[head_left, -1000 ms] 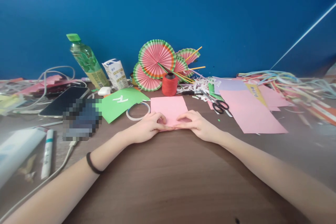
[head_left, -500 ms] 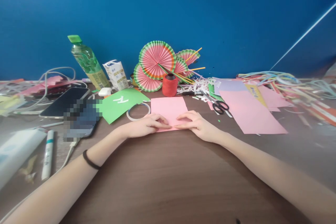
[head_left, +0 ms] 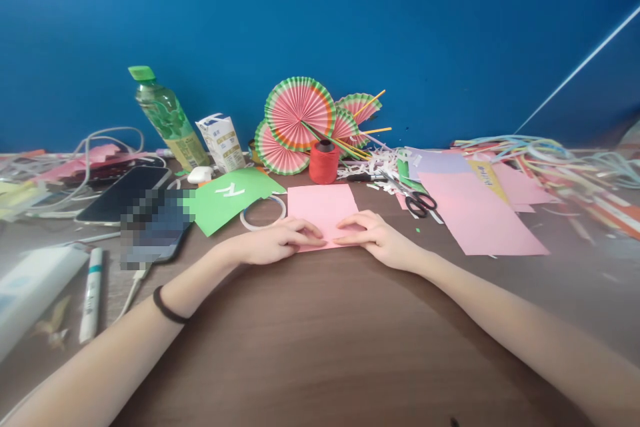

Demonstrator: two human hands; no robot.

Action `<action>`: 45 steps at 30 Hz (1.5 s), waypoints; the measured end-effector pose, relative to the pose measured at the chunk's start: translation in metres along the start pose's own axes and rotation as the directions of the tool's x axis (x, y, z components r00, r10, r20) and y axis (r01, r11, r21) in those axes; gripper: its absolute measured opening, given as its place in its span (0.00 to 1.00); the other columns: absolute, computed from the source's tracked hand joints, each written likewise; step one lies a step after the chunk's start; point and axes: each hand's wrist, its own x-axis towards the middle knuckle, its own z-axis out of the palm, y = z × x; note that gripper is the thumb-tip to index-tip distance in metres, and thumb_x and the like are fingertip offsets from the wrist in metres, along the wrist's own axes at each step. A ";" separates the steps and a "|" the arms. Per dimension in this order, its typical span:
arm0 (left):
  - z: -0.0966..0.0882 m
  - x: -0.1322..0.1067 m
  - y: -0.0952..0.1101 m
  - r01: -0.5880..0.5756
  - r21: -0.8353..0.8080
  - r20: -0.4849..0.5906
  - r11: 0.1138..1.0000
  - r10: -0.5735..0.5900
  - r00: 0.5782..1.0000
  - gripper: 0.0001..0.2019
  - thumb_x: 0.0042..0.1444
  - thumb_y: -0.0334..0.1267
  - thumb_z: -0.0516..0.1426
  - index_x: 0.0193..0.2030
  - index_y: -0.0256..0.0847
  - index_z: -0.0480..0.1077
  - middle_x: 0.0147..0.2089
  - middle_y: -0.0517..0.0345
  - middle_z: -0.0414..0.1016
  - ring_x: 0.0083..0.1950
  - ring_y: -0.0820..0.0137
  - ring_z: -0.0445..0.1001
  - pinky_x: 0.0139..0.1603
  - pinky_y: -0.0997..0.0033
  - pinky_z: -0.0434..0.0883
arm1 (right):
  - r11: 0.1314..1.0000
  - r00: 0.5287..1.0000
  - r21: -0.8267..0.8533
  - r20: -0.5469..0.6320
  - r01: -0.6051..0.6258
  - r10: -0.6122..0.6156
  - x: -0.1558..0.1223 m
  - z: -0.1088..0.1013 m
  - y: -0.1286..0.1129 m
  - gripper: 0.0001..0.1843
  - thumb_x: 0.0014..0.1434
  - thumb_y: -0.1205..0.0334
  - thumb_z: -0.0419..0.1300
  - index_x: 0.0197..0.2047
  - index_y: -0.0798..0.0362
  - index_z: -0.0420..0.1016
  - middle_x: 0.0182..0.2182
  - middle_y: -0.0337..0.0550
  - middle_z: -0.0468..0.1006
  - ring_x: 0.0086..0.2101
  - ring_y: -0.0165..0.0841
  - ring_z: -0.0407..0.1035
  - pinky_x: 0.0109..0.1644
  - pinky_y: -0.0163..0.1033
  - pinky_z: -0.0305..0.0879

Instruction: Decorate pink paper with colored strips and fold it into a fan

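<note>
A sheet of pink paper [head_left: 323, 203] lies flat on the brown table, its near edge between my two hands. My left hand [head_left: 273, 240] grips that edge from the left, fingers stretched over the paper and thumb low at the edge. From the right, my right hand [head_left: 383, 240] holds the same edge in a similar pinch. The fingertips of both hands nearly meet at the middle of the edge. Whether a narrow fold lies under the fingers is too small to tell. A roll of tape [head_left: 263, 213] sits right beside my left hand.
Behind the paper stand a red thread spool [head_left: 323, 163] and pleated paper fans [head_left: 300, 113]. Black-handled scissors [head_left: 420, 203] and more pink paper [head_left: 483, 217] lie to the right. Leftward are green paper [head_left: 215, 203], a bottle [head_left: 167, 117], a carton [head_left: 221, 142], a phone [head_left: 160, 233] and a marker [head_left: 91, 297].
My left forearm has shifted slightly to the left. Both hands keep their grip at the near edge, and the pink paper stays in place.
</note>
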 end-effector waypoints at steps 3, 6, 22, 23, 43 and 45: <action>0.003 0.000 0.000 0.003 0.015 -0.018 1.000 -0.002 1.000 0.27 0.52 0.22 0.46 0.55 0.51 0.64 0.57 0.58 0.63 0.58 0.66 0.59 0.60 0.62 0.53 | 1.000 1.000 0.018 0.002 -0.016 0.016 0.000 0.000 0.002 0.25 0.58 0.76 0.47 0.48 0.39 0.73 0.49 0.40 0.70 0.50 0.36 0.58 0.56 0.51 0.53; 0.007 0.000 -0.001 0.004 0.024 -0.090 1.000 -0.002 0.996 0.22 0.53 0.27 0.50 0.53 0.51 0.67 0.56 0.57 0.64 0.56 0.66 0.60 0.58 0.64 0.55 | 0.998 1.000 0.052 0.001 -0.029 0.029 0.000 -0.001 0.004 0.23 0.58 0.75 0.47 0.47 0.42 0.74 0.49 0.40 0.70 0.51 0.35 0.58 0.57 0.50 0.53; 0.024 0.001 -0.005 -0.004 0.287 -0.486 0.958 0.149 0.861 0.12 0.59 0.32 0.48 0.42 0.37 0.71 0.39 0.53 0.74 0.41 0.70 0.70 0.42 0.72 0.68 | 0.983 0.984 0.178 -0.164 -0.033 0.063 0.000 -0.001 0.001 0.07 0.58 0.63 0.54 0.39 0.51 0.72 0.41 0.46 0.75 0.46 0.36 0.64 0.51 0.46 0.61; 0.024 0.001 -0.006 0.004 0.318 -0.511 0.948 0.168 0.843 0.11 0.59 0.32 0.47 0.41 0.36 0.70 0.38 0.53 0.74 0.40 0.70 0.70 0.42 0.72 0.68 | 0.989 0.983 0.150 -0.180 -0.009 0.037 -0.001 0.000 0.001 0.08 0.57 0.62 0.55 0.39 0.52 0.72 0.41 0.46 0.75 0.46 0.37 0.64 0.50 0.45 0.61; -0.003 0.001 0.032 0.114 -0.503 -0.527 0.857 -0.408 0.745 0.12 0.55 0.43 0.52 0.32 0.38 0.71 0.36 0.57 0.75 0.37 0.70 0.71 0.38 0.74 0.68 | 0.599 0.862 0.786 -0.190 -0.153 0.470 0.001 -0.014 -0.013 0.11 0.50 0.53 0.61 0.31 0.53 0.75 0.28 0.40 0.76 0.27 0.30 0.67 0.30 0.35 0.62; -0.009 0.001 0.036 0.092 -0.730 -0.375 0.677 -0.509 0.775 0.13 0.52 0.46 0.55 0.33 0.37 0.72 0.36 0.56 0.75 0.36 0.70 0.72 0.35 0.74 0.69 | 0.376 0.855 0.914 -0.070 -0.151 0.515 0.003 -0.018 -0.015 0.15 0.45 0.50 0.64 0.29 0.53 0.74 0.25 0.40 0.75 0.24 0.29 0.66 0.27 0.34 0.61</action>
